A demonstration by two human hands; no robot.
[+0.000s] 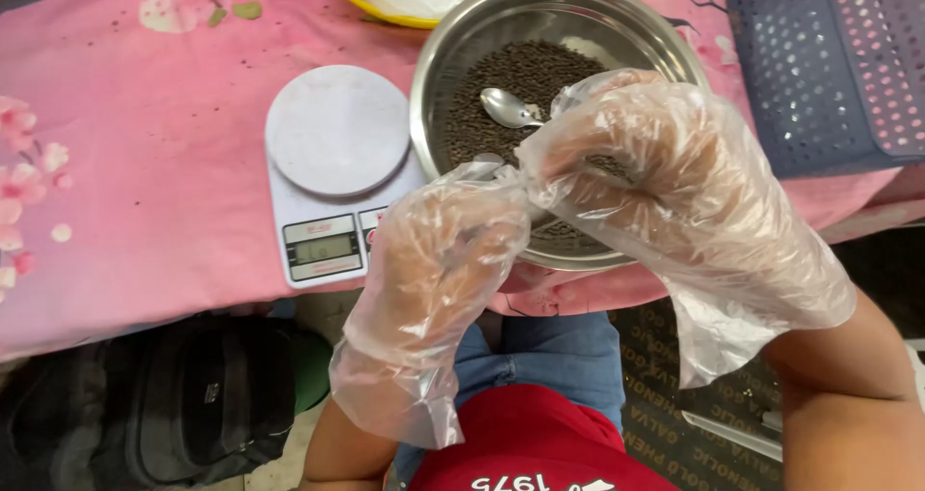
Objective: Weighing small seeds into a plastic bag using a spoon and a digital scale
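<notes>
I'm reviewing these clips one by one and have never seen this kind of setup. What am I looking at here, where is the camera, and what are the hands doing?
There is one picture, from a camera worn on the person's head, looking down. No machine: just two hands in loose clear plastic gloves. The left hand and right hand meet over a steel bowl of small dark grains, with a spoon resting in it; what they pinch is hidden. Beside the bowl sits a white kitchen scale on a pink flowered tablecloth. A purple perforated basket stands to the right.
</notes>
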